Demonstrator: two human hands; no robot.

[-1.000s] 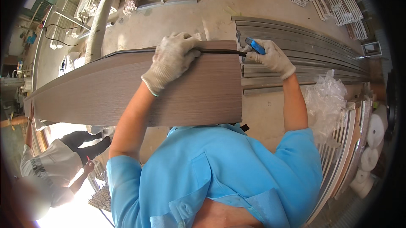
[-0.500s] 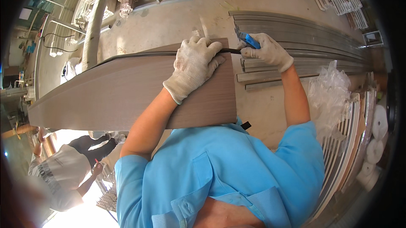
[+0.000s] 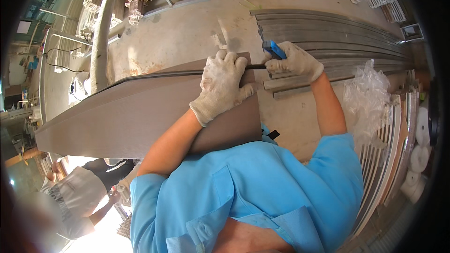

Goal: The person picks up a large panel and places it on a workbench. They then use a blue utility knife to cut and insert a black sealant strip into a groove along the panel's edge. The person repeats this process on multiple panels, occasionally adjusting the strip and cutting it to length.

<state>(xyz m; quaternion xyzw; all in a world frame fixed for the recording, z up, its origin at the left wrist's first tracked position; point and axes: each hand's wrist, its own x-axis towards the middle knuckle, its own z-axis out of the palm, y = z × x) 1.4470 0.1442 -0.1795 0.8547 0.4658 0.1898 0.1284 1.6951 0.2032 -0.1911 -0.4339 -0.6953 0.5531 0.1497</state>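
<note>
A long brown panel (image 3: 117,117) lies in front of me, with a thin black strip (image 3: 154,74) running along it near its far side. My left hand (image 3: 221,84), in a pale work glove, rests near the panel's right end. Its fingers are bent over the strip, and the thumb sticks out to the right. Just past the panel's end, my right hand (image 3: 296,61), gloved too, grips a blue and black tool (image 3: 274,50) that looks like a utility knife. The strip's end reaches this hand; the fingers hide how it is held.
Beyond the panel, long grey profiles (image 3: 328,32) lie on the floor. Clear plastic wrap (image 3: 368,89) and upright strips (image 3: 382,145) stand at right. A pale post (image 3: 100,42) rises at far left. A co-worker in a grey shirt (image 3: 77,196) is at lower left.
The panel and strip have come slightly nearer to me. My left hand has shifted right and nearer along the strip. The tool in my right hand has turned. The co-worker's arm has moved.
</note>
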